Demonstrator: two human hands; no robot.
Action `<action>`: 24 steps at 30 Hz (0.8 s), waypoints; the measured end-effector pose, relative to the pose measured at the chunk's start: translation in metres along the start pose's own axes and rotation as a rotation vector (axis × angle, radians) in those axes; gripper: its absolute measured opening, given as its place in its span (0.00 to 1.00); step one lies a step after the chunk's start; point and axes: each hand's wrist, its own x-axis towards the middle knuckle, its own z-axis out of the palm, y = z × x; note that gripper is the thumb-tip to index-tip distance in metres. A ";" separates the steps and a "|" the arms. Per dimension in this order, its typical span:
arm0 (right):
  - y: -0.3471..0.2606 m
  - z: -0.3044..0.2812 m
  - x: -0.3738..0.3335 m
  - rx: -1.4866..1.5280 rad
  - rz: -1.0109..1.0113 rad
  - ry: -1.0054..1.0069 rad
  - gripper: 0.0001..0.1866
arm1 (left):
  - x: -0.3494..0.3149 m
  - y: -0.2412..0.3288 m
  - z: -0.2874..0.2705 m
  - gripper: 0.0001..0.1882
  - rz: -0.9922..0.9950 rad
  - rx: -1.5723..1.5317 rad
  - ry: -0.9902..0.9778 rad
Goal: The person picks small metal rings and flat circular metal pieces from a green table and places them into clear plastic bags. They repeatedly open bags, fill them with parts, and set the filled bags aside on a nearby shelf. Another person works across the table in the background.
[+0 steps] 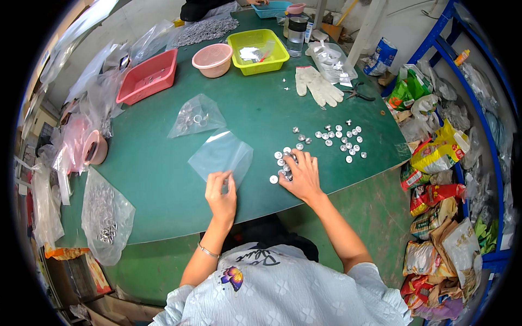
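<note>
My left hand (221, 196) pinches the near edge of a flat clear plastic bag (223, 155) lying on the green table (261, 108). My right hand (302, 176) has its fingers curled round a small cluster of round silver metal pieces (279, 155) near the table's front edge. More metal pieces of this kind (339, 135) are scattered to the right, some with a short stem showing. Beyond the flat bag lies another clear bag (197, 117) with ring-shaped metal parts inside. How many pieces my right fingers grip is hidden.
Along the back stand a red tray (148, 76), a pink bowl (212, 61), a yellow basket (258, 52) and a bottle (296, 37). A white glove (318, 87) and pliers (359, 92) lie at right. A bag of metal parts (107, 217) sits at left. A blue rack (473, 81) stands at right.
</note>
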 end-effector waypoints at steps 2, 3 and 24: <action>-0.004 -0.002 0.001 0.004 -0.021 -0.010 0.21 | 0.000 -0.001 0.000 0.08 -0.005 -0.003 -0.008; -0.005 -0.002 0.002 0.006 -0.032 -0.015 0.20 | 0.000 -0.001 0.000 0.08 -0.008 -0.005 -0.013; 0.001 -0.008 0.019 0.061 0.001 -0.246 0.12 | 0.008 -0.001 0.006 0.08 -0.008 -0.074 -0.069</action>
